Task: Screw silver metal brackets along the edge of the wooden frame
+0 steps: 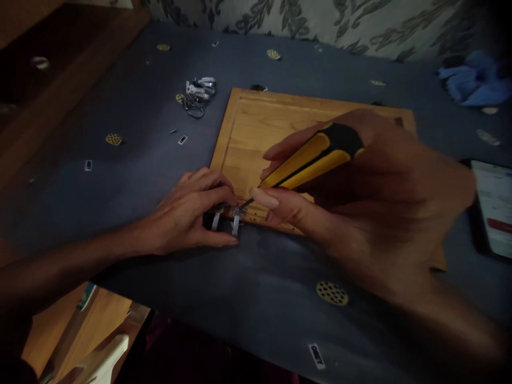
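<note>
My right hand [352, 197] grips a yellow-and-black screwdriver [306, 160], its thumb and fingers closed around the handle. The shaft slants down to the left, with its tip at the upper end of a small metal hook [236, 221] on the near left edge of a wooden board [256, 114]. My left hand [196, 205] is curled around this corner, fingertips pressing by the hook's top and thumb reaching below it. Beside it, partly under those fingers, is a second metal hook [216, 218]. Small dark holes run along the board's edge to the right.
A pile of similar metal hooks [200, 90] lies behind the board's left side, with a loose screw [173, 130] nearer. A phone [494, 208] rests at the right, a blue cloth [476, 80] at the back right. The patterned tablecloth [256, 288] ends in front.
</note>
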The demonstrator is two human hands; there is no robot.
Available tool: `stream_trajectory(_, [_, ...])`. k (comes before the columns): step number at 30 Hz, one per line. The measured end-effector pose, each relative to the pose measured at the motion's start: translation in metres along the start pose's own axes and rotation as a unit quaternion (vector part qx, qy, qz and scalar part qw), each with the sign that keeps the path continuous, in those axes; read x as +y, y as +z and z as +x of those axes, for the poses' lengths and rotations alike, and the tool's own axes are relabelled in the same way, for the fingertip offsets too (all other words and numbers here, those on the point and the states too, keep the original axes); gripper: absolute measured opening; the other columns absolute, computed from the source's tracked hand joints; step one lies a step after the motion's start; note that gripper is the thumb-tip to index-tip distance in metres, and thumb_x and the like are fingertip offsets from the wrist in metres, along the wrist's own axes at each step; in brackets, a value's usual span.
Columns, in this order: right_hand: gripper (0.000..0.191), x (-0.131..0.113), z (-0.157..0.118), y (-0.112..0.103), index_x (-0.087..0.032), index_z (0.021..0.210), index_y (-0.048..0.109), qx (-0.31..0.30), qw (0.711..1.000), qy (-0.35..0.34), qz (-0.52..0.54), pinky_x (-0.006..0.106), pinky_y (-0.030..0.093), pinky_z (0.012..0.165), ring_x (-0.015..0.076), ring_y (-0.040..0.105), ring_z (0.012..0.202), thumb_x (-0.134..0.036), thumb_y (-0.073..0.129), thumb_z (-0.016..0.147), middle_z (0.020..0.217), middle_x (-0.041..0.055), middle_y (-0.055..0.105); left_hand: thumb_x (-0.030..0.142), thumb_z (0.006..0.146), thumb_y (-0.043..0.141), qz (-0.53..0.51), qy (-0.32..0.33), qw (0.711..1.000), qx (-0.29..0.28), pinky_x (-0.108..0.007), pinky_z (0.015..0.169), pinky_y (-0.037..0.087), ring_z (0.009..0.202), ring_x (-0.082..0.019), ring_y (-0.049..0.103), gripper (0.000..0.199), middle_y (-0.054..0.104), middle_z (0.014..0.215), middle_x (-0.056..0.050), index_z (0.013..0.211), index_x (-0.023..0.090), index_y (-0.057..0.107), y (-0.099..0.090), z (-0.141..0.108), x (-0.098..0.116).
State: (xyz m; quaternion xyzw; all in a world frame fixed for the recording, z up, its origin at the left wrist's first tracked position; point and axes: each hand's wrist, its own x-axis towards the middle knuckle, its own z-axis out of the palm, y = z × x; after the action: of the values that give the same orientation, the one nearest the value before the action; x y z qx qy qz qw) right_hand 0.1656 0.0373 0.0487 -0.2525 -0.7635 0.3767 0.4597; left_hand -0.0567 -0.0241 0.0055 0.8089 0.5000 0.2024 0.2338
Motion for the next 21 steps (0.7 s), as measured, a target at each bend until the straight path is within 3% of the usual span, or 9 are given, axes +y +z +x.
stream_trajectory(4, [0.020,-0.0018,0.0030,-0.0050,-0.028,0.081,0.074,-0.045,0.998,0.032,0.041,0.025,0.062,0.051,0.0130,0.070,0.061,-0.032,0.093,0.087,0.083,-0.0040,0.075,0.045,0.091,0.086,0.011,0.003,1.000,0.006,-0.042,0.092,0.045,0.110,-0.029,0.063,0.039,0.070,0.118,-0.005,0.121,0.023,0.073,0.0004,-0.0014,-0.0013])
stream_trajectory(6, [0.011,-0.0040,0.0053,-0.0084,-0.030,0.087,0.080,-0.069,0.994,0.063,0.049,0.026,0.065,0.052,0.0130,0.073,0.060,-0.032,0.091,0.089,0.092,-0.0043,0.080,0.045,0.092,0.086,0.010,0.002,1.000,0.001,-0.044,0.096,0.045,0.114,-0.031,0.063,0.039,0.071,0.122,-0.006,0.122,0.023,0.073,0.0002,-0.0019,-0.0013])
stream_trajectory(9, [0.014,-0.0074,0.0053,-0.0093,-0.030,0.094,0.084,-0.055,0.993,0.100,0.022,0.028,0.068,0.057,0.0139,0.076,0.062,-0.029,0.095,0.085,0.103,-0.0030,0.083,0.046,0.092,0.086,0.009,-0.005,1.000,-0.007,-0.046,0.100,0.045,0.117,-0.031,0.062,0.040,0.071,0.125,-0.006,0.122,0.025,0.073,-0.0004,-0.0019,-0.0011])
stream_trajectory(13, [0.019,-0.0075,0.0009,-0.0041,-0.026,0.088,0.081,-0.014,0.996,0.088,0.019,0.025,0.064,0.051,0.0105,0.071,0.054,-0.028,0.099,0.080,0.087,-0.0048,0.078,0.049,0.090,0.086,0.014,-0.011,1.000,-0.006,-0.043,0.094,0.046,0.110,-0.029,0.062,0.039,0.071,0.118,-0.005,0.119,0.024,0.073,-0.0003,-0.0015,-0.0014])
stream_trajectory(16, [0.024,-0.0046,0.0015,-0.0042,-0.027,0.087,0.078,-0.011,0.998,0.061,0.012,0.025,0.065,0.055,0.0136,0.075,0.064,-0.032,0.100,0.078,0.087,-0.0040,0.076,0.050,0.091,0.085,0.013,-0.006,1.000,-0.003,-0.044,0.095,0.047,0.112,-0.030,0.063,0.040,0.070,0.118,-0.005,0.118,0.024,0.073,0.0001,-0.0014,-0.0018])
stream_trajectory(21, [0.009,-0.0028,0.0075,-0.0094,-0.032,0.095,0.081,-0.111,0.988,0.057,0.092,0.027,0.070,0.062,0.0138,0.078,0.069,-0.024,0.083,0.095,0.103,-0.0050,0.082,0.049,0.092,0.084,0.008,-0.004,1.000,-0.005,-0.047,0.098,0.047,0.118,-0.033,0.063,0.040,0.071,0.125,-0.007,0.123,0.025,0.072,-0.0002,-0.0020,-0.0014])
